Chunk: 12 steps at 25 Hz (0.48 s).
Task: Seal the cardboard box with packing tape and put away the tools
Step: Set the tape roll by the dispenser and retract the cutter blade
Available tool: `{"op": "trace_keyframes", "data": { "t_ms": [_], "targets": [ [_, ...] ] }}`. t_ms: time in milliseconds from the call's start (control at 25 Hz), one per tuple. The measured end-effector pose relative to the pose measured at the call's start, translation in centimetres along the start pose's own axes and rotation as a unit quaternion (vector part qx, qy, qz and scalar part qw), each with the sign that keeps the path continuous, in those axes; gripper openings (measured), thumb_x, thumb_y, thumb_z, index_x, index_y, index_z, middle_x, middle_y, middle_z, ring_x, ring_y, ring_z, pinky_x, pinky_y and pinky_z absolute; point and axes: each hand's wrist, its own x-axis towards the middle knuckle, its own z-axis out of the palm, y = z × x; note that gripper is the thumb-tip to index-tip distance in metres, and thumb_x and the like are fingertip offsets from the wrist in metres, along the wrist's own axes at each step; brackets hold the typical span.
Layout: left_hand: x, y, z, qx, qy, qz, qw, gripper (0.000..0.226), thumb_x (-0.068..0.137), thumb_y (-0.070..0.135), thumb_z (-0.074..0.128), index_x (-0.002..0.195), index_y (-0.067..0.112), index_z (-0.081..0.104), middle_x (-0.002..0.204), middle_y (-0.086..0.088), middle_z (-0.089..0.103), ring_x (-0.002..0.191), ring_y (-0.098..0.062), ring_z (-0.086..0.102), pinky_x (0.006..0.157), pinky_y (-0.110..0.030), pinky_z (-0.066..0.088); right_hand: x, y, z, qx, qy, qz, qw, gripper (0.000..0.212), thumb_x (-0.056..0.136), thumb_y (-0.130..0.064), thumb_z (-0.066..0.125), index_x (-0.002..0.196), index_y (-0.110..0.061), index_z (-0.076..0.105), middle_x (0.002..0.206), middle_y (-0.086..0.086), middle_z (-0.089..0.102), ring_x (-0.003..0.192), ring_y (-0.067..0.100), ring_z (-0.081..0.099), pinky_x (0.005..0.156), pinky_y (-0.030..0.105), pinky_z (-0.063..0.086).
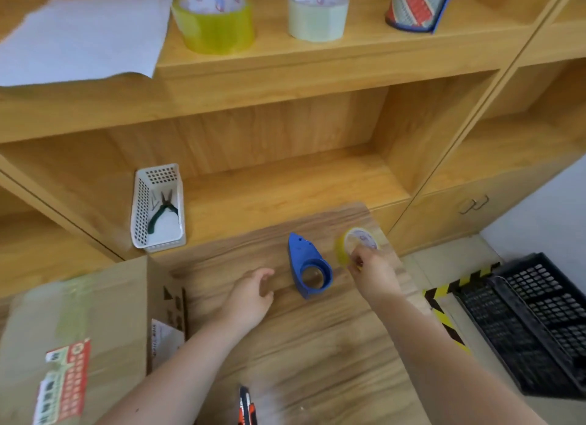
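Note:
A cardboard box (73, 336) stands at the lower left of the wooden table (317, 345), its top closed with yellowish tape and stickers. A blue tape dispenser (309, 266) lies on the table with its round core empty. My right hand (372, 271) is shut on a small yellow tape roll (356, 242), which stands tilted near the table's far right corner. My left hand (252, 290) hovers open just left of the dispenser, holding nothing. A red and black utility knife (247, 407) lies at the table's near edge.
A white basket (139, 209) with green-handled pliers (161, 210) sits on the lower shelf. The upper shelf holds a yellow tape roll (215, 22), a pale tape roll (317, 14), a patterned cup (415, 4) and white paper (82, 38). A black crate (532, 323) stands on the floor at right.

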Motion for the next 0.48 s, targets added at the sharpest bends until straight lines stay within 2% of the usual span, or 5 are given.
{"op": "trace_keyframes", "data": {
  "t_ms": [40, 120, 200, 280, 480],
  "targets": [
    [0.3, -0.2, 0.5, -0.004, 0.001, -0.006, 1.0, 0.042, 0.087, 0.012, 0.063, 0.127, 0.022, 0.057, 0.131, -0.002, 0.062, 0.12, -0.016, 0.058, 0.101, -0.024, 0.043, 0.4, 0.7, 0.8, -0.028, -0.004, -0.012, 1.0, 0.005, 0.084, -0.015, 0.061, 0.087, -0.014, 0.057, 0.087, 0.01, 0.063, 0.085, 0.033, 0.057, 0.064, 0.036, 0.046],
    [0.8, -0.6, 1.7, -0.007, -0.004, -0.022, 1.0, 0.042, 0.087, 0.012, 0.062, 0.127, 0.023, 0.057, 0.128, -0.001, 0.061, 0.119, -0.016, 0.057, 0.096, -0.021, 0.041, 1.2, 1.5, 2.2, -0.075, -0.027, -0.022, 0.997, 0.019, 0.088, -0.016, 0.057, 0.106, -0.013, 0.059, 0.105, 0.01, 0.064, 0.097, 0.033, 0.056, 0.069, 0.035, 0.043],
    [1.1, -0.9, 2.6, -0.01, -0.009, -0.035, 0.999, 0.041, 0.087, 0.01, 0.062, 0.126, 0.021, 0.058, 0.127, -0.002, 0.06, 0.118, -0.016, 0.057, 0.094, -0.02, 0.039, 1.9, 1.8, 3.2, -0.118, -0.042, -0.021, 0.992, 0.025, 0.09, -0.014, 0.054, 0.115, -0.014, 0.056, 0.116, 0.01, 0.061, 0.107, 0.033, 0.053, 0.078, 0.037, 0.044],
    [1.1, -1.3, 3.3, -0.007, -0.017, -0.04, 0.999, 0.041, 0.086, 0.009, 0.063, 0.125, 0.021, 0.058, 0.125, -0.003, 0.061, 0.118, -0.017, 0.058, 0.096, -0.022, 0.04, 2.4, 1.9, 3.9, -0.155, -0.056, -0.021, 0.986, 0.028, 0.088, -0.01, 0.053, 0.115, -0.013, 0.056, 0.117, 0.011, 0.061, 0.112, 0.033, 0.051, 0.089, 0.039, 0.043],
    [0.6, -2.0, 3.6, 0.003, -0.016, -0.056, 0.998, 0.041, 0.086, 0.01, 0.064, 0.125, 0.021, 0.059, 0.124, -0.003, 0.061, 0.113, -0.018, 0.058, 0.097, -0.026, 0.044, 2.5, 2.7, 5.1, -0.186, -0.079, -0.019, 0.979, 0.026, 0.087, -0.009, 0.054, 0.113, -0.01, 0.056, 0.114, 0.012, 0.062, 0.114, 0.033, 0.049, 0.099, 0.043, 0.039]
  ]
}}
